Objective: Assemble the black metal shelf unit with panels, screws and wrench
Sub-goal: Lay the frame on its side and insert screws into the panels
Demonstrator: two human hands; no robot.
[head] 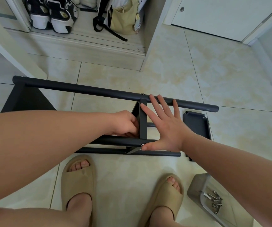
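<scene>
Tiled floor (197, 71): left hand (125, 123) grips one of three panels (143, 118); right hand (166, 126) lies spread flat, touching two poles (83, 88).

Two hands: left hand (125, 123), right hand (169, 128). Two tan slippers (79, 179), two sneakers (56, 15), one bag (123, 18). At least three black tubes (99, 90), three black panels (197, 124), one clear tray (197, 189), several screws (214, 200)

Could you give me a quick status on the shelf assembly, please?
Left hand grips middle panel. Right hand open, spread across frame tubes. Screws in tray; nothing blocking.
</scene>
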